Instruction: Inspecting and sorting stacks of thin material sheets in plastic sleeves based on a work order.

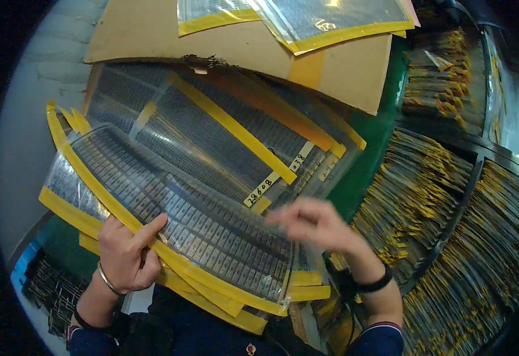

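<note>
A patterned transparent sheet (194, 222) with rows of small dark rectangles and yellow tape along its edge lies across the front, bowed and slanting down to the right. My left hand (128, 249) grips its lower yellow edge, with the index finger laid on the patterned face and the other fingers curled at the border. More yellow-edged sheets (72, 204) show beneath it. Over the sheet's right end hovers my right hand (313, 225), smeared by motion; whether its fingertips touch the sheet is unclear. A dark band circles the right wrist, a metal bangle the left.
Behind lie more yellow-taped sheets (212, 127) with handwritten labels. A torn-edged cardboard piece (147, 35) stands at the back, with clear yellow-edged sheets (336, 24) on top. Racks of densely filed sheets (413, 190) fill the right side. A dark rack (52, 291) sits low left.
</note>
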Demonstrator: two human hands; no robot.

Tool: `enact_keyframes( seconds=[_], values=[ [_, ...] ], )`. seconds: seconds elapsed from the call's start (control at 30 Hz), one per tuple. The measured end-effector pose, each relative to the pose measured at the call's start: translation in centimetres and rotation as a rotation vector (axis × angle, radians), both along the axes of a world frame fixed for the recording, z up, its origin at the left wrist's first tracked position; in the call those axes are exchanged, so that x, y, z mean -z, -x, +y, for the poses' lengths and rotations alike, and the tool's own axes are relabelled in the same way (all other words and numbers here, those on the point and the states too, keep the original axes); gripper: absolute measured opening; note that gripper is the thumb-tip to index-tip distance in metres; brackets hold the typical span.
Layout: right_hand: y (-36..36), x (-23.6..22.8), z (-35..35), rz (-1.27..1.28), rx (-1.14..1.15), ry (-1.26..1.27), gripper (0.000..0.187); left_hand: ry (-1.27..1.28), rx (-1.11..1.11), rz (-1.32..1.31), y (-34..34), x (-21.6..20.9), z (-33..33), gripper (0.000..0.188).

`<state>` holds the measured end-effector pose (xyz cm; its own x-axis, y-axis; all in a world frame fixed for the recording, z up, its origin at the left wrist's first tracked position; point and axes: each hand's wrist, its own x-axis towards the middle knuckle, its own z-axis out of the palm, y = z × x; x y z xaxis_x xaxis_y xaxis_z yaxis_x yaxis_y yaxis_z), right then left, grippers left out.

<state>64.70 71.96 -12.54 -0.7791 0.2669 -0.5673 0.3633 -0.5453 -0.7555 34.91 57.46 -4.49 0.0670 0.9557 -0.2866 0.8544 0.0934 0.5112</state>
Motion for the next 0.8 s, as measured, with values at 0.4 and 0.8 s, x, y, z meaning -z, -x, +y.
enact_keyframes(
  seconds=[0.4, 0.8],
  values=[
    [1.3, 9.0, 2.3, -0.658, -0.438, -0.74, 0.032, 0.077, -0.014, 0.036, 0.8, -1.3, -1.2, 0.034],
    [5.1, -0.7, -7.2, 0.459, -0.306, -1.004, 0.014, 0.038, 0.015, 0.026, 0.3, -1.1, 0.2, 0.028]
  ],
)
